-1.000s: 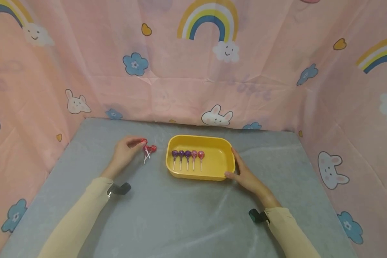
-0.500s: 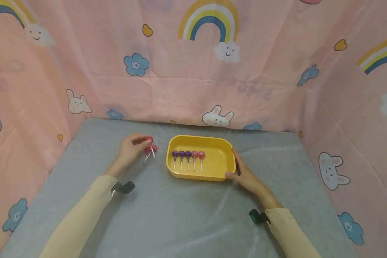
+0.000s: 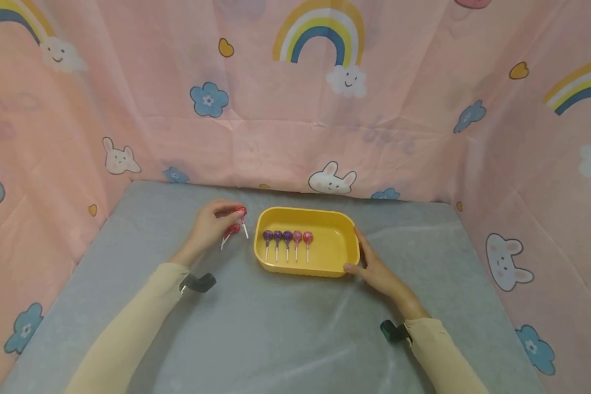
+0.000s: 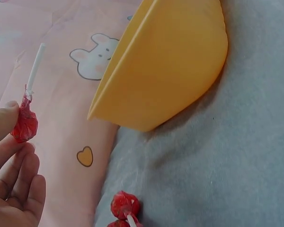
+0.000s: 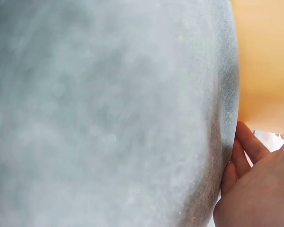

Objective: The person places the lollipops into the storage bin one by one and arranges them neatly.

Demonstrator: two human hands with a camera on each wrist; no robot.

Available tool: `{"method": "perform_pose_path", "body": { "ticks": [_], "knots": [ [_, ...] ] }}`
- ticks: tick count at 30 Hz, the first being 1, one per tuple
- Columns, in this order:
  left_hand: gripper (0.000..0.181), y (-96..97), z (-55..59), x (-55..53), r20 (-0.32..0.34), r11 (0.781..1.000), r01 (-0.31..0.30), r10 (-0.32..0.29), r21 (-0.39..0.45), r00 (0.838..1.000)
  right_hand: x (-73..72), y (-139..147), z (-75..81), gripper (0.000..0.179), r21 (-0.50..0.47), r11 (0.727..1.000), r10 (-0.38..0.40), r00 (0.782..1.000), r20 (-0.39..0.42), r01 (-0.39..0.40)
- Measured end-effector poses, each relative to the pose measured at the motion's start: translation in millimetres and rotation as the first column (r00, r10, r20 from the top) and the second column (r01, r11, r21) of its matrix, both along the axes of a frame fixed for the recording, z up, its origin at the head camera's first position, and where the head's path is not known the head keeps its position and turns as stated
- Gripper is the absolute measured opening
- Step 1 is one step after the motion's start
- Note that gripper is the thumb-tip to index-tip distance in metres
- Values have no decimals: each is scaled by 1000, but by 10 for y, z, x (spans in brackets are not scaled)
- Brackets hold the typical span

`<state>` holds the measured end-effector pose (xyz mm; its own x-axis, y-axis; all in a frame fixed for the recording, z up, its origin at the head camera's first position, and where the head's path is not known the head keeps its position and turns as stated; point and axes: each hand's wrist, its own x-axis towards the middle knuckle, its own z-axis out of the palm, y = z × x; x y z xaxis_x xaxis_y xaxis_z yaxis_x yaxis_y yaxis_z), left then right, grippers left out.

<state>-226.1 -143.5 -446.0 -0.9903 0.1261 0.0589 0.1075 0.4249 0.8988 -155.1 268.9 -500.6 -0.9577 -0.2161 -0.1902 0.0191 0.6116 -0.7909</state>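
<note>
My left hand (image 3: pixel 209 229) pinches a red-wrapped lollipop (image 4: pixel 24 124) by its candy head, between thumb and forefinger. The lollipop is off the table, its white stick pointing away from the fingers. Just under the hand, red lollipops (image 4: pixel 125 204) lie on the table with their sticks crossed. To the right stands a yellow plastic box (image 3: pixel 332 251). Inside, a row of purple lollipops (image 3: pixel 278 235) and pinkish-red lollipops (image 3: pixel 307 237) lies on its left side, sticks toward me. My right hand (image 3: pixel 379 272) grips the box's right end, thumb at the front corner and fingers along the side.
A grey cloth (image 3: pixel 295 334) covers the table. Pink printed curtains (image 3: pixel 256 142) hang along the back and both sides. Each wrist carries a dark camera mount, such as the left camera mount (image 3: pixel 199 282).
My left hand has lifted one red lollipop from the small pile and carried it right, toward the box. The right hand and the box have stayed in place.
</note>
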Motion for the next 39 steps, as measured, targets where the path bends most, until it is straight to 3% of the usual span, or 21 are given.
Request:
{"method": "perform_pose_path", "body": {
  "ticks": [6, 28, 39],
  "knots": [
    [35, 90, 33, -13, -23, 999, 22, -23, -39, 999, -14, 8, -7, 103, 22, 1000, 0, 1000, 0, 0],
    [26, 444, -3, -109, -130, 993, 116, -115, 5, 985, -24, 11, -50, 101, 21, 1000, -7, 1000, -2, 7],
    [28, 543, 37, -119, -102, 990, 142, -140, 9, 985, -48, 8, -50, 103, 11, 1000, 0, 1000, 11, -1]
  ]
}}
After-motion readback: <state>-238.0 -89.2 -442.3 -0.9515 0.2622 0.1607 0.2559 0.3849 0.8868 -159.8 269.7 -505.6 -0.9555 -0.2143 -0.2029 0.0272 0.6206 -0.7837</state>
